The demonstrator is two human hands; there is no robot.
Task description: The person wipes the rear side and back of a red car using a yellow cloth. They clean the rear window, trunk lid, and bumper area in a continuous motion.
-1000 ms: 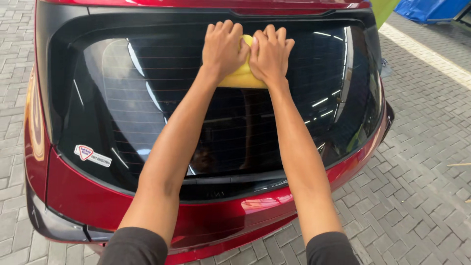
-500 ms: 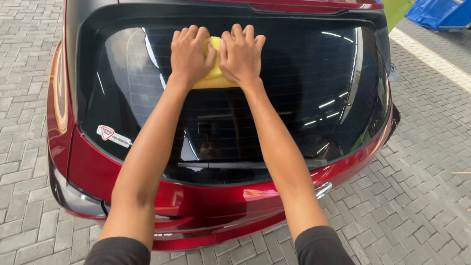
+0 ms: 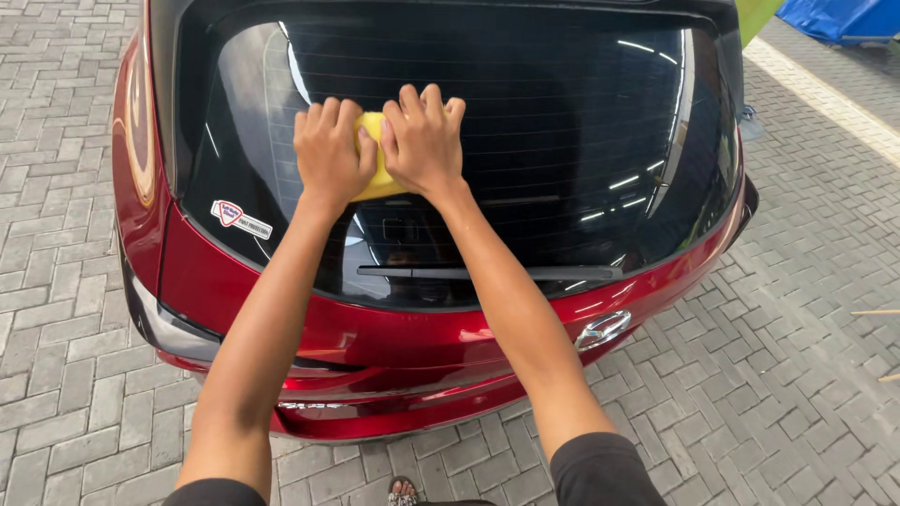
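My left hand (image 3: 328, 150) and my right hand (image 3: 421, 139) lie side by side, both pressing a yellow cloth (image 3: 378, 177) flat against the dark rear window (image 3: 562, 122) of a red car (image 3: 394, 347). The cloth shows only between and below my hands. Below them the black rear wiper (image 3: 487, 273) lies along the bottom of the glass. A small sticker (image 3: 241, 219) sits in the lower left corner of the window.
Grey paving bricks (image 3: 797, 375) surround the car on both sides. A blue tarp (image 3: 834, 17) lies at the top right beyond a pale kerb strip (image 3: 825, 103). My toes (image 3: 403, 491) show at the bottom edge, close to the bumper.
Both hands have slid the yellow cloth down and to the left across the glass, from near the top edge to the middle-left. The view has tilted, showing more of the bumper.
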